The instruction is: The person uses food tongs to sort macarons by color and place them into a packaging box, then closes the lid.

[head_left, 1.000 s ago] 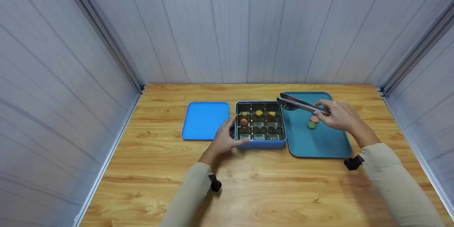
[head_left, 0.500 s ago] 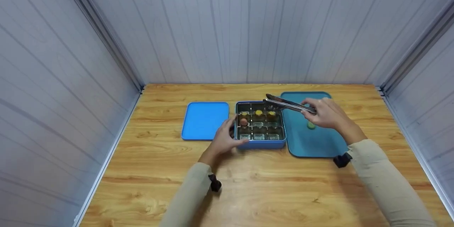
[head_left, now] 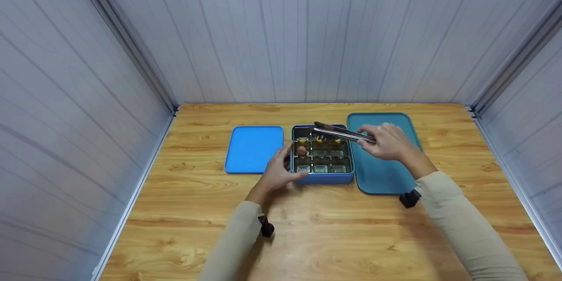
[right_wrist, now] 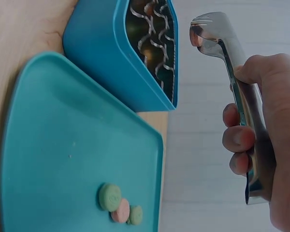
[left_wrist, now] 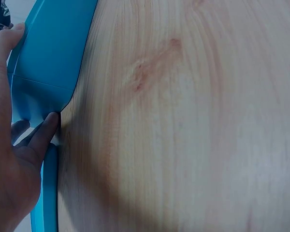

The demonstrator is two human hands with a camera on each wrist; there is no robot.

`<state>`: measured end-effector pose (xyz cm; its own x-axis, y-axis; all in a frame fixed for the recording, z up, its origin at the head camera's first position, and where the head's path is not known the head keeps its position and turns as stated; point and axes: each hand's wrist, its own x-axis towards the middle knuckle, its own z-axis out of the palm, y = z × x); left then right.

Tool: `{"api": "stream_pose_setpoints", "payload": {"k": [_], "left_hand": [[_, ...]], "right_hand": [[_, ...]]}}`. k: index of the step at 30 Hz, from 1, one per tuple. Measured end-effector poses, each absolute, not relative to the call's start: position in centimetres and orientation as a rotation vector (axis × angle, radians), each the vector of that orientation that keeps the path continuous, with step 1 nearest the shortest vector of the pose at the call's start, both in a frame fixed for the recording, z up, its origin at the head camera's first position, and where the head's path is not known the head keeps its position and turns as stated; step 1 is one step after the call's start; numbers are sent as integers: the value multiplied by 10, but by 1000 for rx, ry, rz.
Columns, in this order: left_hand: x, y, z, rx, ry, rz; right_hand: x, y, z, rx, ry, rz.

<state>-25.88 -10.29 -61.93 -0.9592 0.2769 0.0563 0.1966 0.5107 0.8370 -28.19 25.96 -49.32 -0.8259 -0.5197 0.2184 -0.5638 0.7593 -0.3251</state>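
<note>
The right hand [head_left: 386,142] is gripping closed metal tongs [head_left: 340,133], whose tips are hovering over the far row of the blue compartment box [head_left: 322,178], while the left hand [head_left: 277,172] is clasping that box's near left corner, thumb on the rim and fingers against the wall. Whether the tongs are carrying a piece cannot be told; three round pieces [right_wrist: 118,209] are lying on the teal tray [head_left: 397,180] just right of the box, with the blue lid [head_left: 253,148] lying on the worktop [head_left: 333,237] to its left. In my judgement, the step is best done by keeping the box braced, centring the tips over one compartment and lowering them before relaxing the squeeze.
</note>
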Motion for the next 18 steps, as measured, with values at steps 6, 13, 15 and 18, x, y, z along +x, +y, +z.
{"api": "stream_pose_setpoints", "payload": {"k": [6,13,15,18], "left_hand": [[-255,-101,-610,395,2606,1482],[-256,-101,-611,393,2618,1469],[-256,-101,-611,386,2623,1460],[-255,-101,-611,386,2622,1457]], "right_hand": [[-281,253,-503,904,-2850,567],[-280,250,-513,928,-2845,523],[-279,250,-515,933,-2849,513],[-278,249,-517,931,-2868,511]]}}
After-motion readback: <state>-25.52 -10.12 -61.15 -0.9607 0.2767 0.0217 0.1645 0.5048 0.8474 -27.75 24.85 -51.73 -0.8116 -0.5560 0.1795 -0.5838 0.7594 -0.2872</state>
